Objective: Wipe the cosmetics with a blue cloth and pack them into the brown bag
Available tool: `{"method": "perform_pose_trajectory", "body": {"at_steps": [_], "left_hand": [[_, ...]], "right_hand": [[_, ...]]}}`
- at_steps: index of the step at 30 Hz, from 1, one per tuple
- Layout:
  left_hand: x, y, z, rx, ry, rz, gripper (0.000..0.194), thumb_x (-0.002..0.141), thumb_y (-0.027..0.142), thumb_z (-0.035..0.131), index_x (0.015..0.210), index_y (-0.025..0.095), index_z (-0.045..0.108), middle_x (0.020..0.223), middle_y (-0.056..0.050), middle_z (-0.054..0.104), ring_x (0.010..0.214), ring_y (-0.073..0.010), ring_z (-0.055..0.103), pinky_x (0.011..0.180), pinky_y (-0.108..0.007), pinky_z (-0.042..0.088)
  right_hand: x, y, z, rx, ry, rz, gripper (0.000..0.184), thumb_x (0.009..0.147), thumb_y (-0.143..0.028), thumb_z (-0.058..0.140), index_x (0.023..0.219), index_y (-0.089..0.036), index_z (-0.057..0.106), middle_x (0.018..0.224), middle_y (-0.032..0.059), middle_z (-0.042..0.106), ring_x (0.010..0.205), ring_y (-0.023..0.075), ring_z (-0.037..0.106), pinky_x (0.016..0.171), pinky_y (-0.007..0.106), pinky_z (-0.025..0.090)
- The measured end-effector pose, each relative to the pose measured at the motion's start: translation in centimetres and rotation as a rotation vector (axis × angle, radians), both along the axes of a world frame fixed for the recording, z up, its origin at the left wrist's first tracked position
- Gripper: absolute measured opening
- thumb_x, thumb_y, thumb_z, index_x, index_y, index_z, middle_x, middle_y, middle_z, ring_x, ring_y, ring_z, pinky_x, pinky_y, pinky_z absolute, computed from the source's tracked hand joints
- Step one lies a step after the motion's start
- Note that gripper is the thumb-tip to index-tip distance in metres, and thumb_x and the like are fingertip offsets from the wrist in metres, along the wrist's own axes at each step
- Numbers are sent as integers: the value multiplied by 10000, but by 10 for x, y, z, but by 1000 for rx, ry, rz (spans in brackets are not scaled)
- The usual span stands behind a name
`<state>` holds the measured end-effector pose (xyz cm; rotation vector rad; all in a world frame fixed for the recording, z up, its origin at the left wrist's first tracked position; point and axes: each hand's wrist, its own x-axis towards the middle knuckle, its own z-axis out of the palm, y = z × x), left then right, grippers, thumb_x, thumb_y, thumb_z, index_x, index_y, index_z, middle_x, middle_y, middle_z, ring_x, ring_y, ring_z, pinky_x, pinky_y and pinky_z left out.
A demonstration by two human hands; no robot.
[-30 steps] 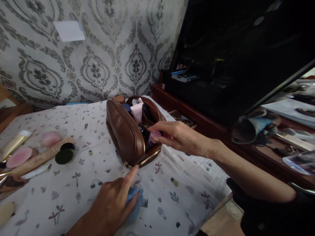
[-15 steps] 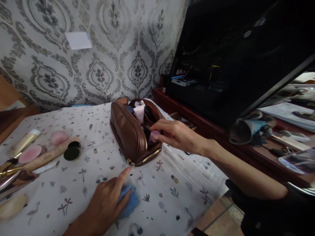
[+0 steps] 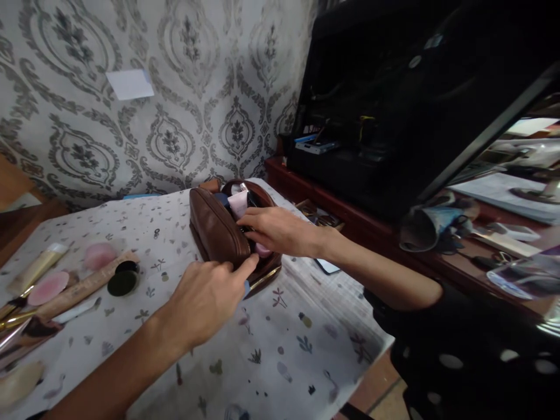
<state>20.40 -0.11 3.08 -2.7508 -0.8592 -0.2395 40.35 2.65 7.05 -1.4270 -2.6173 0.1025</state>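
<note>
A brown leather zip pouch [image 3: 214, 230] stands open on the patterned tablecloth [image 3: 280, 344], with a pink tube [image 3: 240, 204] and other cosmetics sticking out of it. My right hand [image 3: 275, 230] reaches into the near end of the pouch, fingers closed on a small pink item [image 3: 263, 250]. My left hand [image 3: 205, 297] hovers at the pouch's front corner, index finger stretched toward the zip. The other fingers are curled over a blue puff [image 3: 247, 287], of which only an edge shows.
Left of the pouch lie a cream tube [image 3: 37, 268], pink puffs [image 3: 48, 287], a round black compact [image 3: 122, 283] and brushes [image 3: 13, 306]. A phone [image 3: 327, 266] lies just right of the pouch. A dark wooden cabinet [image 3: 350, 204] with a black case stands beyond the table's right edge.
My left hand has lifted off the cloth with the blue puff and moved up to the pouch's front corner. My right hand has pushed the pink item deeper into the pouch.
</note>
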Motion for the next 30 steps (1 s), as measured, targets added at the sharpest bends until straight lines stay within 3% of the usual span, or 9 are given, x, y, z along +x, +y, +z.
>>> {"method": "perform_pose_trajectory", "body": {"at_steps": [7,14,24,30], "left_hand": [[-19,-4,-24,255,-91,-39,471,897,120,447,1352,210,529,610,29,569,513,-144,573,426,-218,369],[-19,-3,-39,230,-226,-29,470,935,124,431,1387,231,506,623,35,551,531,-127,548,472,-227,366],[-17,-1,-43,190,-268,-51,423,974,150,397,1378,203,512,617,45,544,523,-121,555,500,-252,381],[-15,-2,-43,209,-263,-42,439,956,136,416,1381,199,509,615,46,530,515,-130,552,478,-257,378]], "right_hand": [[5,1,2,-52,-52,45,142,943,-129,525,938,-135,667,1034,84,647,861,170,614,662,270,389],[5,1,4,-89,-34,39,103,935,-126,544,953,-142,644,1046,80,631,783,153,597,601,271,360],[7,3,4,-148,-71,5,137,953,-181,545,932,-106,658,1026,116,642,812,178,611,640,280,393],[4,5,4,-126,-79,18,173,965,-175,514,1051,-132,659,1133,105,618,792,161,609,612,277,392]]}}
